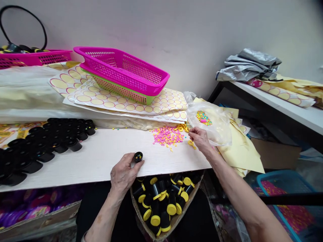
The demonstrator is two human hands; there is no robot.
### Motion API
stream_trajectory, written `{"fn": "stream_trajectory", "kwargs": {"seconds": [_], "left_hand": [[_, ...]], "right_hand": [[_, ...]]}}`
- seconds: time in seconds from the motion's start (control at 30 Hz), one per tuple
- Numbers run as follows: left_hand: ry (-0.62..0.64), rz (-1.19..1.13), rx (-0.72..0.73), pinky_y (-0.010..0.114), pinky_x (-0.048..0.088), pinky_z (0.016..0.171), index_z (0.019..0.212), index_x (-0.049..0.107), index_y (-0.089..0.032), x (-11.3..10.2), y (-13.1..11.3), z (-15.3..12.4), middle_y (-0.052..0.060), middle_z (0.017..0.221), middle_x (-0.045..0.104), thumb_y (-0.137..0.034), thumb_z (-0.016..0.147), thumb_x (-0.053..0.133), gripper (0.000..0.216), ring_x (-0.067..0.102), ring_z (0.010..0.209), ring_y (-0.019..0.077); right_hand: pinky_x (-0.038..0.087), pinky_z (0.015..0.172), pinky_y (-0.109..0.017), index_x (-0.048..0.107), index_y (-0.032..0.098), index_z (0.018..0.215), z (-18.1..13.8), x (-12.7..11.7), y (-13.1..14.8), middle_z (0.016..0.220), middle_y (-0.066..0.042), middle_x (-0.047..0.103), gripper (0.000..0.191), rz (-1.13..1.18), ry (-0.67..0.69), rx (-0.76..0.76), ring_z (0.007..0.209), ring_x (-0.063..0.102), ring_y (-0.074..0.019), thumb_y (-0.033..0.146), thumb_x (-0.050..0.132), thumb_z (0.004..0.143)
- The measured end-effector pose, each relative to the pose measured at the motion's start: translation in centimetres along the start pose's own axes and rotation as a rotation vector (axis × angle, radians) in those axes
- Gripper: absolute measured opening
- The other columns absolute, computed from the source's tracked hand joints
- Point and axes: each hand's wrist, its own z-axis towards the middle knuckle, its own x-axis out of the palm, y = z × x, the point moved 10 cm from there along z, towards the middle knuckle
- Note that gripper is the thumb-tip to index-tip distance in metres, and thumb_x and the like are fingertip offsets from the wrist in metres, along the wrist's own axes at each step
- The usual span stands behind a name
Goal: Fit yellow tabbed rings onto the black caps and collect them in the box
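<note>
My left hand (124, 171) grips a small black cup (138, 157) at the front of the white table (101, 161). A few coloured bits show inside its open mouth. Over to the right, my right hand (200, 137) is pinched closed; whatever its fingertips hold is too small to make out. Beside it lie yellow plastic pieces (182, 128) and a loose yellow piece (191, 144). Left of these spreads a pile of pink and yellow beads (168, 136). A clear bag (219, 124) with colourful beads (204, 118) lies just beyond my right hand.
Rows of black cups (60, 134) stand at the table's left. A cardboard box (174, 230) of yellow-capped black tubes (164, 201) sits below the front edge. Pink basket (121, 70) rests on sticker sheets (106, 99) behind. A blue basket (275, 174) is at lower right.
</note>
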Motion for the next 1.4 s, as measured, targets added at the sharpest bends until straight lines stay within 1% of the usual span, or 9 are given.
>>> {"fn": "stream_trajectory", "kwargs": {"seconds": [0.27, 0.4, 0.53, 0.63, 0.83, 1.03, 1.17, 1.3, 1.4], "left_hand": [[-0.006, 0.001, 0.01, 0.021, 0.043, 0.071, 0.094, 0.06, -0.024, 0.0, -0.1, 0.0, -0.002, 0.095, 0.064, -0.039, 0.076, 0.057, 0.023, 0.06, 0.085, 0.0134], [-0.004, 0.008, -0.006, 0.022, 0.043, 0.07, 0.094, 0.06, -0.024, 0.0, 0.0, 0.0, -0.002, 0.095, 0.064, -0.039, 0.076, 0.057, 0.024, 0.06, 0.084, 0.0135], [-0.004, 0.017, -0.004, 0.022, 0.043, 0.069, 0.094, 0.061, -0.025, -0.1, -0.2, 0.0, -0.002, 0.094, 0.064, -0.04, 0.076, 0.056, 0.024, 0.06, 0.083, 0.014], [-0.006, 0.026, -0.002, 0.022, 0.044, 0.068, 0.094, 0.061, -0.025, -0.1, -0.3, 0.0, -0.001, 0.093, 0.065, -0.04, 0.076, 0.056, 0.025, 0.06, 0.082, 0.0143], [-0.017, -0.001, -0.008, 0.022, 0.044, 0.067, 0.094, 0.061, -0.024, 0.0, -0.1, -0.1, -0.001, 0.093, 0.065, -0.04, 0.073, 0.059, 0.026, 0.06, 0.079, 0.0138], [-0.04, -0.055, -0.052, 0.022, 0.044, 0.068, 0.093, 0.061, -0.023, -0.2, 0.1, -0.2, -0.001, 0.091, 0.064, -0.043, 0.073, 0.059, 0.028, 0.059, 0.078, 0.0136], [0.005, -0.117, -0.023, 0.022, 0.044, 0.069, 0.09, 0.062, -0.023, -0.2, -0.6, -0.4, 0.0, 0.088, 0.064, -0.039, 0.077, 0.056, 0.021, 0.059, 0.08, 0.0133], [0.015, -0.118, -0.022, 0.022, 0.043, 0.066, 0.088, 0.063, -0.022, -0.3, -0.7, -0.6, -0.001, 0.085, 0.063, -0.037, 0.076, 0.058, 0.02, 0.058, 0.076, 0.0126], [0.021, -0.108, -0.03, 0.022, 0.041, 0.065, 0.089, 0.062, -0.023, -0.2, -0.7, -0.7, -0.001, 0.085, 0.063, -0.037, 0.076, 0.059, 0.02, 0.057, 0.077, 0.0125]], "right_hand": [[0.036, 0.052, -0.025, 0.061, 0.017, 0.064, -2.3, 0.0, -1.2, 0.058, 0.001, 0.055, 0.012, -0.046, -0.04, 0.012, 0.055, 0.048, -0.0127, 0.025, 0.052, 0.064], [0.039, 0.064, -0.027, 0.065, 0.019, 0.068, -5.2, 3.4, 0.0, 0.066, -0.001, 0.06, 0.012, -0.192, 0.121, -0.07, 0.066, 0.052, -0.0148, 0.021, 0.054, 0.069], [0.036, 0.073, -0.031, 0.068, 0.024, 0.071, -7.7, 6.1, 1.0, 0.075, -0.003, 0.06, 0.015, -0.537, 0.204, -0.239, 0.079, 0.049, -0.018, 0.021, 0.054, 0.077], [0.036, 0.076, -0.032, 0.068, 0.023, 0.079, -8.3, 6.0, 0.8, 0.081, -0.004, 0.059, 0.013, -0.569, 0.204, -0.278, 0.083, 0.047, -0.0189, 0.022, 0.056, 0.078], [0.039, 0.077, -0.03, 0.064, 0.021, 0.085, -8.2, 4.6, 0.2, 0.08, -0.002, 0.057, 0.013, -0.348, 0.197, -0.267, 0.083, 0.05, -0.0175, 0.018, 0.059, 0.074], [0.036, 0.074, -0.03, 0.062, 0.019, 0.071, -7.8, 5.8, 0.9, 0.076, -0.004, 0.056, 0.014, -0.601, 0.194, -0.241, 0.08, 0.05, -0.0179, 0.017, 0.05, 0.079], [0.036, 0.075, -0.031, 0.06, 0.019, 0.073, -8.1, 8.4, 4.5, 0.078, -0.006, 0.057, 0.016, -0.613, 0.201, -0.319, 0.081, 0.049, -0.0198, 0.016, 0.047, 0.081], [0.037, 0.075, -0.03, 0.06, 0.02, 0.077, -9.8, 13.8, 10.0, 0.08, -0.004, 0.057, 0.016, -0.345, 0.333, -0.496, 0.081, 0.05, -0.018, 0.018, 0.046, 0.084], [0.037, 0.073, -0.03, 0.061, 0.02, 0.076, -10.7, 17.4, 12.2, 0.08, -0.004, 0.056, 0.017, -0.327, 0.412, -0.577, 0.079, 0.048, -0.0177, 0.018, 0.047, 0.084]]}}
